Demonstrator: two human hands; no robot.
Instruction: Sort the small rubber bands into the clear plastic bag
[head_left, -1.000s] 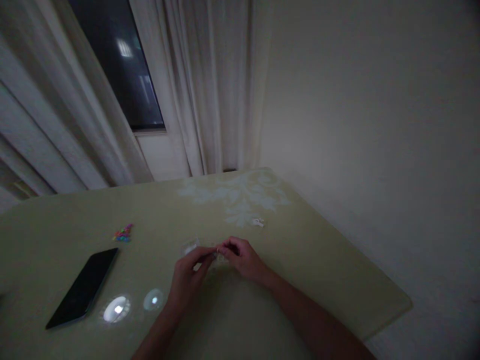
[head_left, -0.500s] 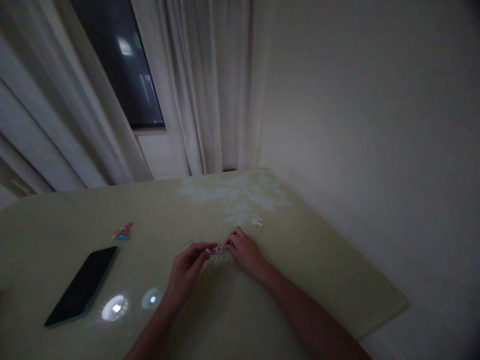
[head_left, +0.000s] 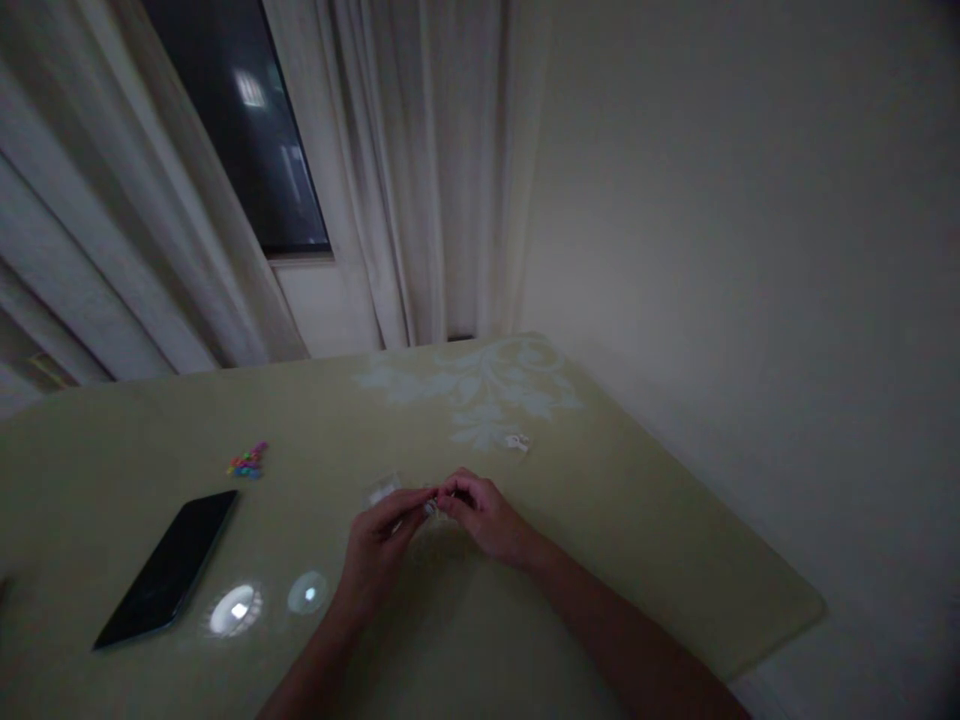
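Observation:
My left hand (head_left: 379, 535) and my right hand (head_left: 484, 513) meet at the fingertips above the table. Both are closed in a pinch. Between them sits a small whitish, silvery item (head_left: 431, 508), too small and dim to name. Its lower edge shows beneath the fingers. Just behind my left fingers lies a clear, flat piece (head_left: 384, 487), perhaps plastic. A little white piece with a looped end (head_left: 517, 442) rests beyond my right hand.
A dark phone (head_left: 166, 568) lies on the left of the pale green table (head_left: 660, 560). Behind it is a small heap of colourful pieces (head_left: 247, 461). Curtains (head_left: 442, 180) and a window (head_left: 255, 130) stand past the far edge, a wall (head_left: 712, 250) on the right.
My right hand has closed in on the left, and their fingertips now meet. The pale rings that showed between and below my hands are largely out of sight.

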